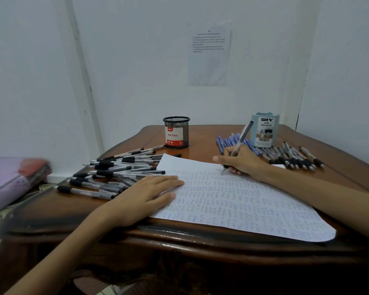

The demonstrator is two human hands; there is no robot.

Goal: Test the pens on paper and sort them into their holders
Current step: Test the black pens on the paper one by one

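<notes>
We hold one pen [239, 143] in our right hand [241, 160]. The fingers are curled tight round it, close to the tip. The tip is down on the paper [243, 205], near the top edge, where a little white room is left. The pen leans. Its long side runs from the tip, low and to the left, up to its back end, high and to the right, toward the blue cup [264, 129]. Our left hand [145, 199] lies flat with straight fingers on the left side of the paper and presses it to the table [179, 237].

What could go wrong? The paper's near corner hangs over the table's front edge. If we lift the flat hand, the sheet may slide while we write. The big pile of black pens [115, 173] lies just beside our left hand. A bump from our arm could roll some off the table. The paper is almost full of marks, so a faint new line may be hard to spot.
</notes>
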